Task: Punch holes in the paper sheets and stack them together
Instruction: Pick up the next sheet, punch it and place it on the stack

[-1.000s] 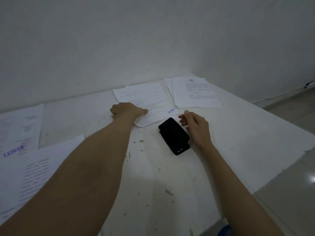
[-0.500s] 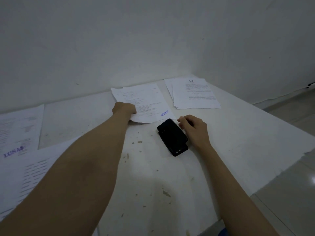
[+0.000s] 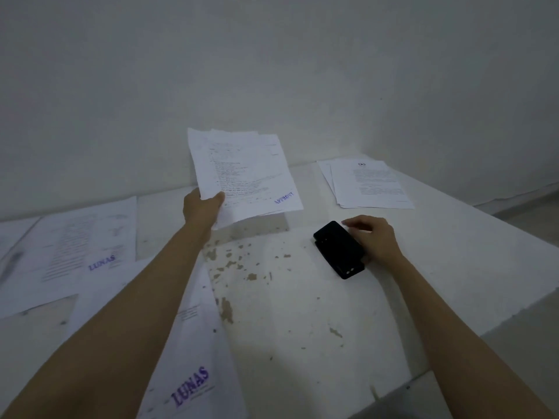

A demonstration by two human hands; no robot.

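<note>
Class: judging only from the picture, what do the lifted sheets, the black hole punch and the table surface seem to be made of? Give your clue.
Lifted sheets: thin printed paper, matte; they bend where the left hand pinches them.
Hole punch: smooth black casing with a slight sheen, plastic or painted metal; unclear.
Table surface: white painted coating, chipped to brownish patches; the base material is not identifiable.

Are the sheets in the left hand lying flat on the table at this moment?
No, the left hand grips the sheets by a lower corner, lifted clear of the table.
</note>
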